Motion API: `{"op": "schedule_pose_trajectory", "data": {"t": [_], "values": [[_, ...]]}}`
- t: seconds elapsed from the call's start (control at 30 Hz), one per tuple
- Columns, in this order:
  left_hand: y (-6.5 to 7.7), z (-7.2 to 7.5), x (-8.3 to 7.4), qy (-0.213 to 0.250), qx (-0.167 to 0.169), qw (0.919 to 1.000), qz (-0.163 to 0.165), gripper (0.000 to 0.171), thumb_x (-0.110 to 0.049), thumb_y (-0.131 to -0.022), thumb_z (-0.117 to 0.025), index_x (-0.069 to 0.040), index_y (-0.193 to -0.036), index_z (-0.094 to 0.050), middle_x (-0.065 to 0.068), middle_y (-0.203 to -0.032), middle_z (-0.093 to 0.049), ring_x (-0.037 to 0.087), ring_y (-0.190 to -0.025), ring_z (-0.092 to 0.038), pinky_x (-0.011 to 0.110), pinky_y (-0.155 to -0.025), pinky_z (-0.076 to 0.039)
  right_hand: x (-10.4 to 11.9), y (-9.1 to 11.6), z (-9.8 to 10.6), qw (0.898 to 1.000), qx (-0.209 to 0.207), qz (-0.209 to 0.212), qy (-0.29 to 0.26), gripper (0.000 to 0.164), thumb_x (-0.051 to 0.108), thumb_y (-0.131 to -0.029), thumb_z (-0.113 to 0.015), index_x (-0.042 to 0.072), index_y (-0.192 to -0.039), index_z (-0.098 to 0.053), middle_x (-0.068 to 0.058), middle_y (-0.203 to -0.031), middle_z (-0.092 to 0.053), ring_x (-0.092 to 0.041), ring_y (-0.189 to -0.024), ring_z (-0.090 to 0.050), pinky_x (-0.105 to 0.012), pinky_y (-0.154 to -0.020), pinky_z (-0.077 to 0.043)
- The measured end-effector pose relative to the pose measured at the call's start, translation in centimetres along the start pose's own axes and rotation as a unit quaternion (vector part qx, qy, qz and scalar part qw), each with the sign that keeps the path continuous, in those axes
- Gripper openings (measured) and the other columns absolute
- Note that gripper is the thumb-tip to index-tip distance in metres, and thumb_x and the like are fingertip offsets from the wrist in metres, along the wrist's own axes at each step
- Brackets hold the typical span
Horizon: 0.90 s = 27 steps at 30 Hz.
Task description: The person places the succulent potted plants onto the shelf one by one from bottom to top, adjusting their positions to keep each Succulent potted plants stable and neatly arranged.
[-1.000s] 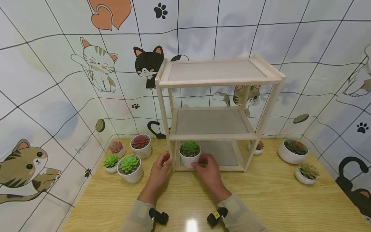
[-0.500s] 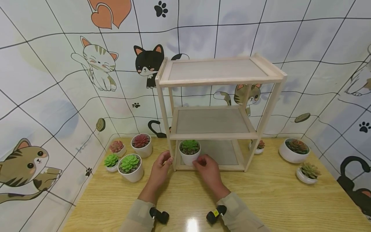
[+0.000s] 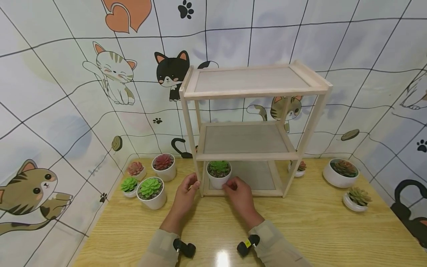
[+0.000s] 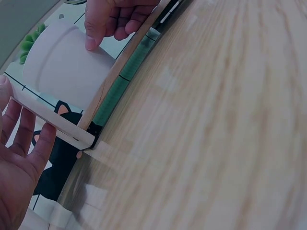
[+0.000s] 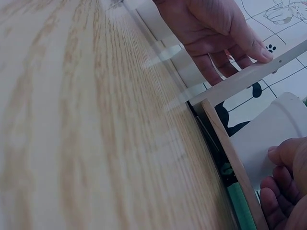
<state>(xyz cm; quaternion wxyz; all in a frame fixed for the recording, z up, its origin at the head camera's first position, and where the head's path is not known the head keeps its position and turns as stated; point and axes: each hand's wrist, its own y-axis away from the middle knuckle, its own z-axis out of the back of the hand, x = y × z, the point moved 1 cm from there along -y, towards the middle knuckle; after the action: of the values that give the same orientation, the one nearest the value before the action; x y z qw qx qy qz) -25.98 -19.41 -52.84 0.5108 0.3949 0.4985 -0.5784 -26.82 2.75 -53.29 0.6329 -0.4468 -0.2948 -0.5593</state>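
A white pot with a green succulent stands upright at the front left of the bottom level of a three-tier wooden shelf. My right hand is at the pot's lower right. Its thumb tip touches the white pot wall in the right wrist view, and the other fingers bend loosely beside it without going round the pot. My left hand holds the shelf's front left post, thumb on one side and fingers on the other. The far side of the pot is hidden.
To the left stand potted succulents: a large green one, a small green one, a dark red one and a pink one. Right of the shelf are a wide white pot, a small pale green succulent and a small reddish one.
The pot has slid slightly back into the bottom level. My right hand's fingers have drawn closer together at its lower side. The left hand stays on the post.
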Motion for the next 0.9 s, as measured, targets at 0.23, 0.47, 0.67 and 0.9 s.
{"op": "schedule_pose_trajectory", "data": {"t": [0.23, 0.47, 0.67, 0.9], "values": [[-0.12, -0.06, 0.12, 0.004, -0.001, 1.0, -0.001, 0.035, -0.017, -0.107, -0.059, -0.002, -0.138, -0.058, 0.023, -0.128, -0.066, 0.03, -0.129, -0.059, 0.034, -0.104, -0.052, 0.04, 0.01, 0.13, 1.0, -0.001, 0.003, 0.003, 0.013, 0.019, -0.093, -0.079, 0.014, -0.088, -0.069, -0.001, -0.084, -0.068, -0.012, -0.079, -0.058, -0.024, -0.07, -0.048], [-0.1, -0.04, 0.31, -0.004, -0.001, 1.0, -0.003, 0.034, -0.018, -0.107, -0.059, -0.003, -0.137, -0.059, 0.02, -0.127, -0.067, 0.028, -0.129, -0.06, 0.04, -0.106, -0.052, -0.07, 0.12, 0.1, 1.0, -0.004, 0.014, 0.008, 0.014, 0.017, -0.093, -0.079, 0.014, -0.085, -0.068, 0.0, -0.083, -0.067, -0.011, -0.077, -0.057, -0.023, -0.069, -0.048], [-0.11, 0.01, 0.32, -0.005, 0.002, 0.9999, -0.01, 0.034, -0.019, -0.107, -0.058, -0.003, -0.138, -0.059, 0.022, -0.13, -0.066, 0.033, -0.132, -0.058, 0.051, -0.11, -0.049, -0.04, 0.2, 0.23, 1.0, -0.005, 0.014, 0.007, 0.013, 0.018, -0.093, -0.079, 0.014, -0.086, -0.069, 0.0, -0.082, -0.067, -0.01, -0.077, -0.057, -0.023, -0.068, -0.048], [0.02, 0.06, 0.34, -0.01, -0.001, 0.9999, -0.013, 0.033, -0.018, -0.107, -0.058, -0.005, -0.136, -0.059, 0.018, -0.129, -0.067, 0.034, -0.133, -0.058, 0.052, -0.111, -0.048, 0.61, 0.72, 0.85, 1.0, -0.003, 0.011, -0.009, 0.01, 0.014, -0.093, -0.079, 0.013, -0.088, -0.07, -0.001, -0.083, -0.068, -0.011, -0.078, -0.058, -0.023, -0.068, -0.049]]}}
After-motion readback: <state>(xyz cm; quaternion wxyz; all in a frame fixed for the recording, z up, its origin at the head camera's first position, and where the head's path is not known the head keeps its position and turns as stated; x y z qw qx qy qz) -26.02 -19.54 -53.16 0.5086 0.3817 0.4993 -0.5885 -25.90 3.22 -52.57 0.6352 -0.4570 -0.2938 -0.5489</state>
